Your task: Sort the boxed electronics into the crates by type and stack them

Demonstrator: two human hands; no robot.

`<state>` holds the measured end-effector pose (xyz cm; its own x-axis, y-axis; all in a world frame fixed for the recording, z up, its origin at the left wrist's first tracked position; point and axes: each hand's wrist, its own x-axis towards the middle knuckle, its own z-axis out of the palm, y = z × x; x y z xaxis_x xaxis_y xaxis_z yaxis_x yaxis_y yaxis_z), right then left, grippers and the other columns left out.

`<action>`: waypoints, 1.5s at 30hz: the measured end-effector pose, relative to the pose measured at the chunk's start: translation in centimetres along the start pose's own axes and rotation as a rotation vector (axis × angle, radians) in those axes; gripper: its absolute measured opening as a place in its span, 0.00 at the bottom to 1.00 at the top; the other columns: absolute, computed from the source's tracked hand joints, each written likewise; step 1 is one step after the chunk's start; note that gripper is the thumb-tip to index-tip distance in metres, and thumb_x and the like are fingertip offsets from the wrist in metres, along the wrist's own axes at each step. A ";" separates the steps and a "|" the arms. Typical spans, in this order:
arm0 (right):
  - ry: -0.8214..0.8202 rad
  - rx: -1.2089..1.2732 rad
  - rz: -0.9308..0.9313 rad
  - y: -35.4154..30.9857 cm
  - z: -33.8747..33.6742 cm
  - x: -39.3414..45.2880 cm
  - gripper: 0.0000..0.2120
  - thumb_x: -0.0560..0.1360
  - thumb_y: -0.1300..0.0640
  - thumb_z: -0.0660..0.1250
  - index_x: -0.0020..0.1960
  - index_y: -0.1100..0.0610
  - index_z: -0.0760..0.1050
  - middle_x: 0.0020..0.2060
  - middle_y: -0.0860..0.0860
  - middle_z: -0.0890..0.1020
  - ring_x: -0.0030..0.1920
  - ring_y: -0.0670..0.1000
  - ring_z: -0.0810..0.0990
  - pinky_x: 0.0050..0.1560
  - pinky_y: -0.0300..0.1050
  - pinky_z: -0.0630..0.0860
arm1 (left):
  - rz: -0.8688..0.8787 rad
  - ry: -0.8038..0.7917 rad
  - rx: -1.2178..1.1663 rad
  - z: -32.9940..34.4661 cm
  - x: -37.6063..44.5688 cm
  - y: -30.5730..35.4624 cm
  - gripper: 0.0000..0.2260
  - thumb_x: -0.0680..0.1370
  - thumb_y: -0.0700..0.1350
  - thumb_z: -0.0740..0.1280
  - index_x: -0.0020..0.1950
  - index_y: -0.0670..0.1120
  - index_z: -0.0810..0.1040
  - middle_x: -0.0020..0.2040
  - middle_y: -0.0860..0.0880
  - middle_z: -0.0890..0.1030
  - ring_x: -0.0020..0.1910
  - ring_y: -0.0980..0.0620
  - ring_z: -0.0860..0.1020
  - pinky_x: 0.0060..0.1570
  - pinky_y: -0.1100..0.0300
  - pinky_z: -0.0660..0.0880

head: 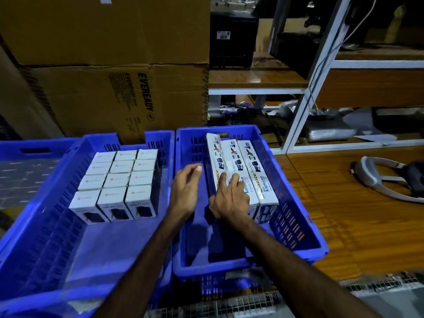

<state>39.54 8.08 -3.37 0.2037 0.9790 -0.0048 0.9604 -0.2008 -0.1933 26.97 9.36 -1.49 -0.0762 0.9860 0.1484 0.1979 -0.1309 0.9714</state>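
Note:
Two blue crates stand side by side. The left crate [46, 203] holds several small white boxes [114, 180] packed upright in rows. In the right crate [298, 226] three long white boxes [250, 161] lie side by side against the right wall, and the leftmost one is tilted on its edge. My right hand [229, 200] rests on the near end of the long boxes, fingers pressing on the leftmost and middle ones. My left hand [184, 191] hovers over the right crate's left part, fingers loosely bent, holding nothing.
Large brown cardboard cartons [103, 65] are stacked behind the left crate. A white-framed shelf rack [321, 88] stands at the back right. A white and black headset [390, 180] lies on the wooden table [344, 226] to the right. Another blue crate edge [34, 150] shows at far left.

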 end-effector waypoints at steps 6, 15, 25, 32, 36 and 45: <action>0.027 -0.200 -0.062 0.1 1.2 0.3 0.36 0.77 0.44 0.61 0.77 0.62 0.58 0.66 0.58 0.66 0.65 0.58 0.68 0.59 0.58 0.72 | 0.049 0.007 -0.004 0.1 -0.2 -0.1 0.08 0.85 0.47 0.65 0.57 0.48 0.84 0.56 0.45 0.83 0.56 0.54 0.81 0.59 0.60 0.75; -0.095 -0.449 -0.284 0.5 2.1 1.7 0.42 0.77 0.42 0.60 0.82 0.65 0.53 0.83 0.61 0.50 0.83 0.63 0.46 0.78 0.72 0.42 | 0.034 0.009 -0.002 -0.1 -0.4 -0.4 0.10 0.84 0.48 0.66 0.58 0.45 0.85 0.56 0.46 0.83 0.56 0.55 0.81 0.61 0.60 0.75; -0.137 -0.277 -0.324 2.3 1.7 2.2 0.57 0.73 0.21 0.49 0.83 0.65 0.47 0.84 0.57 0.48 0.84 0.57 0.45 0.76 0.72 0.39 | -0.011 0.022 -0.103 -0.4 -0.8 0.2 0.16 0.78 0.58 0.64 0.53 0.50 0.86 0.52 0.50 0.87 0.54 0.54 0.83 0.58 0.52 0.79; -0.125 -0.195 -0.398 4.9 0.2 0.7 0.58 0.71 0.19 0.50 0.84 0.59 0.44 0.84 0.55 0.45 0.84 0.55 0.43 0.76 0.73 0.41 | -0.044 0.008 -0.126 -0.7 -1.1 0.5 0.16 0.77 0.62 0.64 0.48 0.55 0.86 0.49 0.51 0.87 0.55 0.48 0.84 0.60 0.42 0.80; -0.041 -0.043 -0.388 6.4 -1.8 -1.3 0.46 0.76 0.27 0.60 0.83 0.54 0.53 0.84 0.54 0.51 0.84 0.54 0.48 0.77 0.70 0.44 | -0.027 0.012 -0.146 -0.7 -1.5 1.2 0.11 0.84 0.50 0.64 0.49 0.53 0.85 0.49 0.48 0.86 0.53 0.48 0.84 0.61 0.43 0.81; 0.175 0.659 -0.212 8.1 -6.2 -8.5 0.16 0.79 0.45 0.70 0.63 0.51 0.82 0.45 0.41 0.86 0.46 0.42 0.85 0.49 0.49 0.82 | -0.015 -0.098 0.011 -0.5 -6.6 2.2 0.08 0.77 0.54 0.68 0.47 0.53 0.85 0.42 0.56 0.85 0.46 0.53 0.83 0.53 0.49 0.79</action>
<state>46.79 -2.10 1.17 0.1055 0.9637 0.2454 0.6793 0.1104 -0.7256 27.46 2.55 -0.27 0.0167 0.9933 0.1143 0.2086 -0.1153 0.9712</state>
